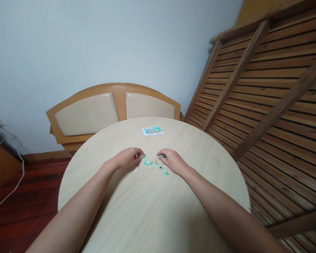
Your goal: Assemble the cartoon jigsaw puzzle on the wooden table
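Note:
Small jigsaw puzzle pieces, some green and some pale, lie loosely scattered on the round table. At the left side of this pile, my left hand has its fingers curled round a green-edged puzzle piece at the fingertips. Opposite it, my right hand pinches another green puzzle piece between thumb and fingers, close above the tabletop. A green and yellow piece lies below my right hand. A pale piece is beneath my left hand.
Beyond the pieces lies a picture card with cartoon figures on turquoise. A padded wooden headboard stands behind the table against the wall. Wooden slatted panels lean at the right. A white cable hangs at the left.

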{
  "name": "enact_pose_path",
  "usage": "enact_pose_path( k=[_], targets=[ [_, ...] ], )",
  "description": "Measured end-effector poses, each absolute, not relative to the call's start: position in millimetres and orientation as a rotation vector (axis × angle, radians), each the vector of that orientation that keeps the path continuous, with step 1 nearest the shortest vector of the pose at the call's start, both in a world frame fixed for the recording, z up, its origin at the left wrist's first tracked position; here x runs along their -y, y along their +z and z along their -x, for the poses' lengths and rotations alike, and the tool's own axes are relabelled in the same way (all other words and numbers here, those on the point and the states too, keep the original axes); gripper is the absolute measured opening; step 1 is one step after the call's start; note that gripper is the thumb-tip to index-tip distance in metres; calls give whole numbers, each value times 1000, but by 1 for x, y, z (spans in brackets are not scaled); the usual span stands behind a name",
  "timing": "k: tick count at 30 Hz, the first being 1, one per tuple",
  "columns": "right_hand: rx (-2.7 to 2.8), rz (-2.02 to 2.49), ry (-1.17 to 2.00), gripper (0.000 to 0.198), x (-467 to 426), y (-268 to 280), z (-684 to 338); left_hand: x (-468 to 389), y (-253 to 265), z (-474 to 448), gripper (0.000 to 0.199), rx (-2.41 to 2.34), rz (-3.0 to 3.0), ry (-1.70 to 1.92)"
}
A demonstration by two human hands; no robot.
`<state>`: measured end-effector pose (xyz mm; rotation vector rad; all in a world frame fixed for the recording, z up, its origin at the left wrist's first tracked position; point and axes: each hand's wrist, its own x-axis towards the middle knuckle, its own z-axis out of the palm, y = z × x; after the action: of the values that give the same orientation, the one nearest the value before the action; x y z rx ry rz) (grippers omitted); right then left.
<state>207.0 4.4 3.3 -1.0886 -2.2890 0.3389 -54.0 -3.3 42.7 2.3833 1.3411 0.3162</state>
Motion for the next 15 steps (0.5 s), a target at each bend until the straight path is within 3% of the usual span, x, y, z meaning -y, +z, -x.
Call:
enact_pose_path(
  k=[4, 8, 15],
  targets=[
    [2315, 1019, 363, 26, -1, 2, -213, 5, 49, 69, 46, -1417, -2259, 141],
    [2509, 933, 399, 59, 11, 2, -208, 6, 46, 71, 33, -1337, -2276, -3],
    [2411, 913, 371, 17, -1, 4, -203, 5, 35, 46, 21, -1250, -2397, 186]
  ],
)
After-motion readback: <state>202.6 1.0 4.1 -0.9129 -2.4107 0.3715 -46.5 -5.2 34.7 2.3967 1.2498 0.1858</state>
